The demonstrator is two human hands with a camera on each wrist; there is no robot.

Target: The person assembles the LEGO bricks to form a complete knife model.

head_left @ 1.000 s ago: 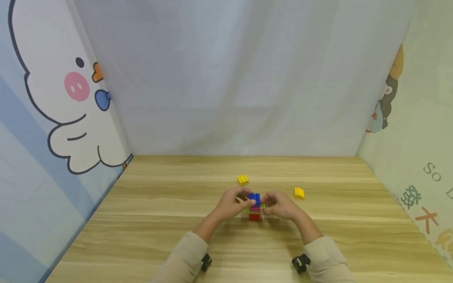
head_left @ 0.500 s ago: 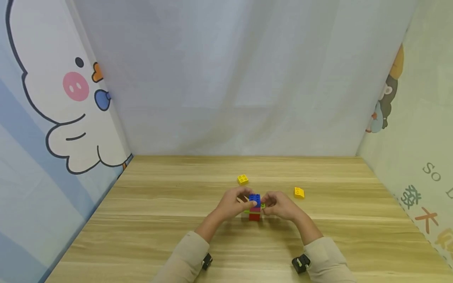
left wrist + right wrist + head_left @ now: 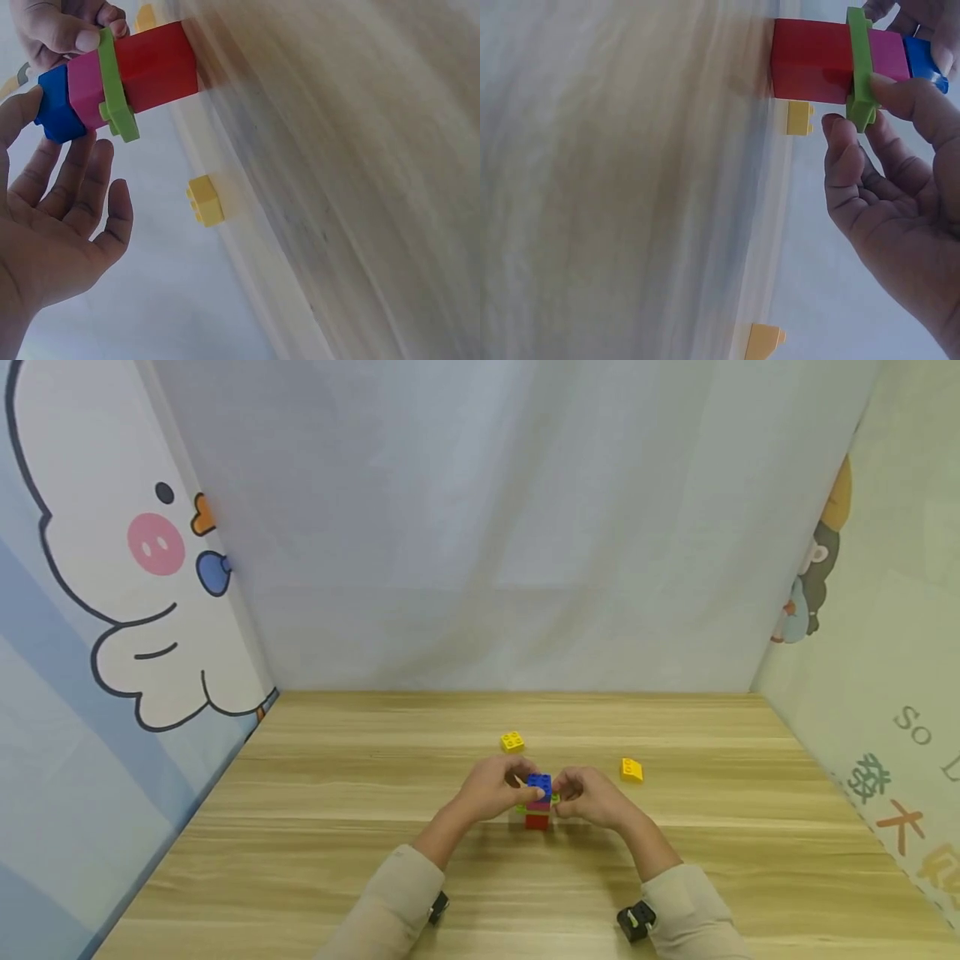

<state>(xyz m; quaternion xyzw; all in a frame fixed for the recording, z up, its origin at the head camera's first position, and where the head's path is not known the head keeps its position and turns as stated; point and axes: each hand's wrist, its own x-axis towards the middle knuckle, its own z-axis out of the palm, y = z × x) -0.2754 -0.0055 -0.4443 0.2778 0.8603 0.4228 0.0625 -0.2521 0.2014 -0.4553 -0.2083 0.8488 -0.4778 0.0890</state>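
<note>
A small tower of toy building bricks stands on the wooden table, between both hands. A red block (image 3: pixel 159 64) forms its base, with a lime-green plate (image 3: pixel 861 64) over it, a magenta brick (image 3: pixel 86 84) above that and a blue studded brick (image 3: pixel 538 781) on top. My left hand (image 3: pixel 487 789) pinches the blue brick, thumb on the near side and fingers behind. From the other side my right hand (image 3: pixel 592 797) grips the end of the green plate that juts out to the right, as the right wrist view shows. The plate's other end sticks out to the left.
A yellow four-stud brick (image 3: pixel 512 742) lies behind the tower. Farther right is a yellow-orange brick with a sloped side (image 3: pixel 632 770). Behind the wooden table (image 3: pixel 337 735) hangs a pale curtain (image 3: pixel 465 527), with printed panels at both sides.
The blue brick and the left thumb on it sit slightly lower over the magenta brick. The right hand keeps its place at the green plate. The head view has shifted a little.
</note>
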